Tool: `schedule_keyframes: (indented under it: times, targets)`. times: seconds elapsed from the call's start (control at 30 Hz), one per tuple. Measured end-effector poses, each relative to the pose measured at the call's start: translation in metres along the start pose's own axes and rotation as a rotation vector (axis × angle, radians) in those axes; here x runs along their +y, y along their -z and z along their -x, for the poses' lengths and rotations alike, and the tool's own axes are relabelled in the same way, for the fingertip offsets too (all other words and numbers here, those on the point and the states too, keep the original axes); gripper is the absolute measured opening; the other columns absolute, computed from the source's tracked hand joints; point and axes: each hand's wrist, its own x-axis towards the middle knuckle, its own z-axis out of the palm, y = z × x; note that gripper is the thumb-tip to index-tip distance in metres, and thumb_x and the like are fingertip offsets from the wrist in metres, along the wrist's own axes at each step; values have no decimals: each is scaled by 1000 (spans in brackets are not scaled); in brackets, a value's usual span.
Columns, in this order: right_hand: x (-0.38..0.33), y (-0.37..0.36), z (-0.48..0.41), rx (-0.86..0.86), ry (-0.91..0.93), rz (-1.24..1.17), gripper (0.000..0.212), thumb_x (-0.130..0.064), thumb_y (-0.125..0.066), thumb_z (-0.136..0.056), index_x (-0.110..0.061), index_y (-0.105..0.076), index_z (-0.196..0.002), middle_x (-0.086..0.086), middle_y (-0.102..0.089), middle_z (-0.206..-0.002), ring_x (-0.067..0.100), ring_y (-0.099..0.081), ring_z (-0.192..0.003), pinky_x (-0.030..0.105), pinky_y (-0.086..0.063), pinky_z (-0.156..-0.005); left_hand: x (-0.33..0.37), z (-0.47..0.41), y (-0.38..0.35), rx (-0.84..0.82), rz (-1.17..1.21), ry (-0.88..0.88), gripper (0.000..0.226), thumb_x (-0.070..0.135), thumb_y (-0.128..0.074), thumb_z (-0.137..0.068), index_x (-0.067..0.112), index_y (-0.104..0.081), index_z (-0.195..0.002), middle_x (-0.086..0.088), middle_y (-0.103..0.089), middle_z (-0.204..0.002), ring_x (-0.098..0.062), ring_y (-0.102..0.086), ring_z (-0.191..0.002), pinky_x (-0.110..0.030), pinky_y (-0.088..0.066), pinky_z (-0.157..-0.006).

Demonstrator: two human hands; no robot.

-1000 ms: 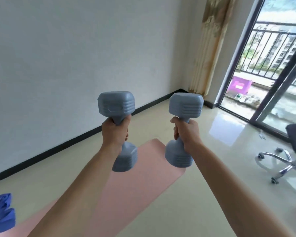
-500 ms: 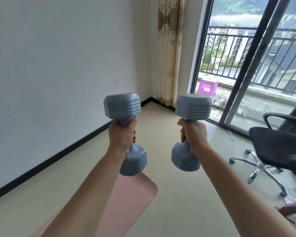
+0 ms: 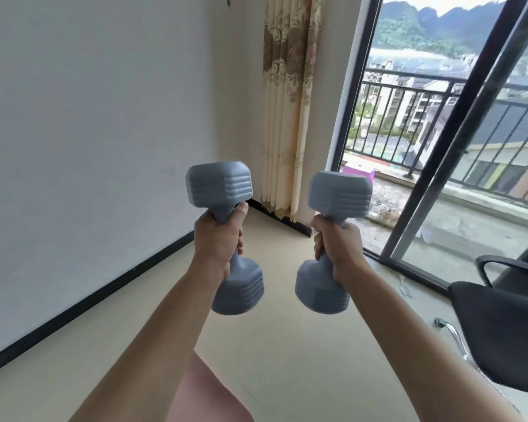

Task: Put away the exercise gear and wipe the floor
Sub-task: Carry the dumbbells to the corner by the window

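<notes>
Grey left dumbbell [image 3: 218, 184] upright mid-frame, L hand [image 3: 218, 239] fisted round its handle; R hand [image 3: 339, 249] wrapped likewise on right dumbbell [image 3: 340, 193]. Pink yoga mat [image 3: 208, 391] bottom centre. Hold wrists straight, set down gently, don't chip floor [image 3: 287, 345].

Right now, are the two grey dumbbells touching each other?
Apart. The head view shows floor between the left dumbbell and the right dumbbell.

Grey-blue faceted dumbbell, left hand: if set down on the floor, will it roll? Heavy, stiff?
Likely stays put: the grey-blue faceted dumbbell has flat-sided heads. Probably rigid, moulded ribs hold shape. Seemingly manageable weight: the left hand alone holds it roughly upright.
</notes>
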Motion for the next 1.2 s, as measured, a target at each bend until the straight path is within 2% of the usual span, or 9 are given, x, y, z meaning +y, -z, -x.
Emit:
schedule_keyframes:
  times: [0.13,0.33,0.57,0.8,0.9,1.0,1.2]
  targets:
    - [-22,-4,-86,30,33,17,8,-13,-63,-79,-6,-58,-77,10,-47,-57,16,-39,-44,30,-35,-47,6,-78,-49,-36,2,7,34,27,-70,-90,14,-52,-65,0,-46,-50,-12,-41,-42,-26,-40,-44]
    - [-19,-17,-245,24,47,13,14,-10,-61,-78,-9,-53,-67,9,-47,-55,18,-40,-44,31,-37,-50,-27,-203,-128,-43,-3,12,34,25,-69,-91,14,-51,-64,1,-46,-48,-12,-41,-42,-25,-40,-43]
    - [-28,-61,-438,-118,-31,74,15,-13,-59,-80,-10,-53,-67,7,-48,-52,16,-40,-44,28,-36,-45,-49,-358,-200,72,-102,73,42,28,-68,-91,12,-48,-58,-6,-47,-51,-15,-41,-43,-23,-42,-44]
    - [-37,-177,-585,-319,-83,132,13,-12,-60,-80,-10,-51,-70,4,-47,-53,14,-39,-41,23,-36,-42,-53,-511,-174,317,-80,91,36,26,-70,-89,8,-52,-65,-10,-47,-53,-23,-40,-49,-31,-38,-49]
    - [-25,-244,-641,-410,-124,174,17,-12,-60,-80,-12,-48,-69,6,-46,-56,14,-39,-43,26,-37,-44,-68,-584,-151,401,-68,103,30,24,-69,-89,7,-54,-69,-8,-47,-52,-21,-40,-47,-30,-37,-51]
    - [-9,-315,-696,-457,-138,220,15,-12,-60,-81,-11,-49,-72,8,-47,-58,14,-41,-44,27,-38,-45,-92,-663,-129,443,-53,124,31,24,-68,-88,9,-53,-66,-8,-48,-52,-20,-41,-45,-28,-38,-50]
    - [3,-432,-802,-518,-219,324,15,-13,-61,-81,-10,-51,-71,6,-49,-56,15,-42,-43,27,-39,-45,-129,-802,-99,479,-89,292,37,28,-67,-85,9,-48,-59,-10,-49,-52,-19,-41,-44,-26,-39,-50]
